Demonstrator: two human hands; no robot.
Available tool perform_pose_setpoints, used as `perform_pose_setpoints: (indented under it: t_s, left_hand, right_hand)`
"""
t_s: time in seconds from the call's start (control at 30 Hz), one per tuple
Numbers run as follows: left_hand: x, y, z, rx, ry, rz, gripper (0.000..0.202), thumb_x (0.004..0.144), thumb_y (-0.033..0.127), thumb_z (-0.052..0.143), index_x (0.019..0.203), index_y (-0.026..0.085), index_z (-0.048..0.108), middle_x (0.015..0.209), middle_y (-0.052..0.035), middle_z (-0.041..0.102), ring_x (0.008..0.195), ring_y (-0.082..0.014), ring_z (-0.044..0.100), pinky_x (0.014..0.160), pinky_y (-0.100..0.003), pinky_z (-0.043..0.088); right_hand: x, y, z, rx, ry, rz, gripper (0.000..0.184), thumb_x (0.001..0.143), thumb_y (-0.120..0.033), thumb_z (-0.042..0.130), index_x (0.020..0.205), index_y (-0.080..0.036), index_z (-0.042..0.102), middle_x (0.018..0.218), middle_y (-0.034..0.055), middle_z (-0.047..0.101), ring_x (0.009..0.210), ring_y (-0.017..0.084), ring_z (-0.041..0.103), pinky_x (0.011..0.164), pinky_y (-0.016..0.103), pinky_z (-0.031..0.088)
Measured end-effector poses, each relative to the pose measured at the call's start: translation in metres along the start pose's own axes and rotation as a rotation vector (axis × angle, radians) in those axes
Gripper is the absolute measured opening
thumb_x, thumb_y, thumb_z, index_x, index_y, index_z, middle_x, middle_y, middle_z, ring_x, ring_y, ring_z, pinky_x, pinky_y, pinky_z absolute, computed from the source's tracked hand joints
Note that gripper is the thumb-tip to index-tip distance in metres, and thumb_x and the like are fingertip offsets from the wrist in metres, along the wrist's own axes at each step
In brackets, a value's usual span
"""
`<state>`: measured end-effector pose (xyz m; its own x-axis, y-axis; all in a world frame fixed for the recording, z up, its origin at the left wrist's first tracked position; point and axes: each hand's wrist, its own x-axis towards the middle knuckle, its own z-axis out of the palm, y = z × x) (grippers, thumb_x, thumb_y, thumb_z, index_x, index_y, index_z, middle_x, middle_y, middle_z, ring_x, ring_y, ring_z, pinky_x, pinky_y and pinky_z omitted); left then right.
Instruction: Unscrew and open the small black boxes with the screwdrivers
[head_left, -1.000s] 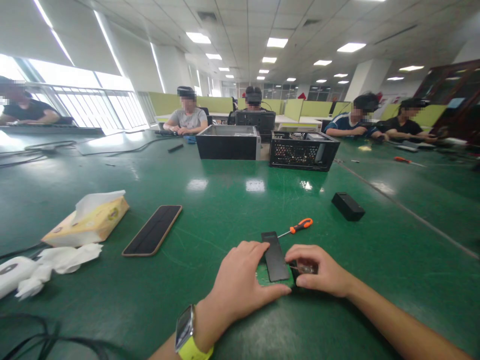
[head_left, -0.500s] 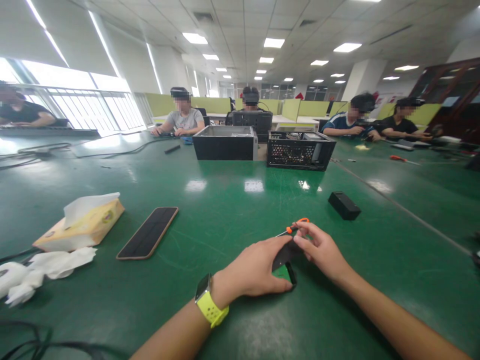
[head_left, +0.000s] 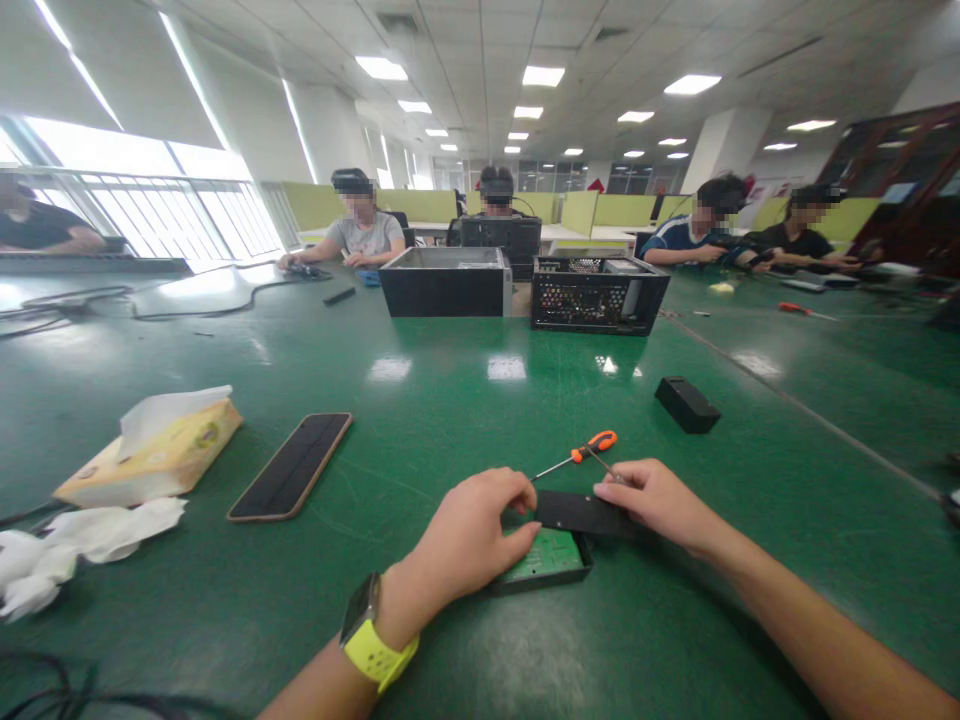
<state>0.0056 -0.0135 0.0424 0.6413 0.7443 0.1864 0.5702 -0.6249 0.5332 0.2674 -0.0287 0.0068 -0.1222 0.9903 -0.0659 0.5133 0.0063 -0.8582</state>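
Panel (head_left: 581, 512) turned sideways; right grip (head_left: 654, 502) pinches tool (head_left: 602, 463), left grip (head_left: 469, 532) half-open; case (head_left: 553, 578) holds board (head_left: 551, 552).

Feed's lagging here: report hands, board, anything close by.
Left hand at black cover. Right hand pinching thin tool. Green board partly exposed in case. Screwdriver lying beyond.

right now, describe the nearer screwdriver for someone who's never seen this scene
Start at the green table, then find the black plate between the left hand and right hand. Just beyond it lies the screwdriver, its orange-and-black handle at the right end of a thin shaft. A similar screwdriver lies much farther off; this one is by the hands.
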Motion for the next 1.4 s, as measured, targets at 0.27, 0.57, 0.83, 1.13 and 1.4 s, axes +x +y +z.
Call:
perform_pose_setpoints:
  t_s: [0.27,0.57,0.83,1.13,1.4]
  left_hand:
    - [-0.006,-0.002,-0.003,-0.026,-0.138,0.094,0.023,0.093,0.035,0.055,0.101,0.02,0.07,0.1,-0.0054,0.069,0.095,-0.0215,0.063,0.086,-0.031,0.048]
    - [-0.019,0.021,-0.004,0.068,-0.147,0.068,0.081,0.06,0.065,0.076,0.123,0.017,0.058,0.126,-0.0122,0.059,0.111,-0.0337,0.054,0.098,-0.048,0.042]
    - [-0.023,0.023,-0.011,-0.02,-0.216,-0.005,0.047,0.067,0.028,0.075,0.112,0.021,0.063,0.111,-0.0043,0.064,0.102,-0.026,0.057,0.092,-0.037,0.046]
    - [-0.031,0.024,-0.014,0.036,-0.213,-0.062,0.062,0.06,0.035,0.084,0.116,0.022,0.063,0.114,-0.0047,0.063,0.103,-0.0276,0.057,0.093,-0.04,0.047]
    - [-0.036,0.021,-0.019,0.048,-0.258,-0.039,0.051,0.07,0.029,0.077,0.119,0.026,0.064,0.13,-0.0043,0.062,0.118,-0.0259,0.057,0.103,-0.038,0.043]
  right_hand:
    - [-0.027,-0.022,-0.015,0.01,-0.693,-0.123,0.041,0.082,-0.048,0.064,0.093,-0.01,0.075,0.063,-0.0012,0.053,0.057,0.01,0.043,0.054,0.022,0.031]
    - [-0.023,-0.019,0.006,0.114,-0.268,-0.252,0.039,0.08,-0.051,0.067,0.082,-0.013,0.072,0.065,-0.0015,0.051,0.057,0.009,0.041,0.054,0.023,0.033]
    - [-0.016,-0.018,0.026,-0.127,-0.179,-0.462,0.059,0.067,-0.052,0.079,0.114,-0.02,0.066,0.1,0.0052,0.06,0.073,0.014,0.051,0.064,0.026,0.041]
    - [-0.018,-0.028,0.024,-0.193,-0.219,-0.447,0.048,0.069,-0.047,0.079,0.106,-0.019,0.065,0.091,0.0026,0.057,0.074,0.015,0.049,0.064,0.026,0.038]
    - [-0.019,-0.032,0.024,-0.241,-0.262,-0.413,0.045,0.067,-0.043,0.08,0.102,-0.019,0.065,0.089,0.0013,0.056,0.071,0.014,0.047,0.063,0.026,0.038]
